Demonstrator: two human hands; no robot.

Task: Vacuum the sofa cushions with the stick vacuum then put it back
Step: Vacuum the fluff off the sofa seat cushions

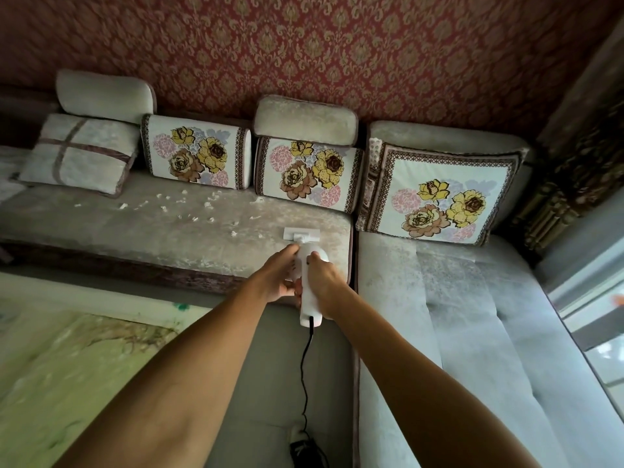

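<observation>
A white handheld vacuum (308, 298) rests with its flat nozzle (301, 234) on the right end of the beige seat cushion (135, 231). My left hand (278, 275) grips the vacuum's left side. My right hand (322, 280) wraps the body from the right. A black cord (305, 373) runs from the vacuum's rear end down to the floor. Several white scraps (189, 206) lie scattered on the cushion to the left of the nozzle.
Floral back cushions (199, 152) and a plain pillow (76, 153) line the red patterned wall. A grey chaise section (472, 332) extends on the right. A green rug (67, 359) covers the floor at left. A black plug block (305, 450) lies on the floor.
</observation>
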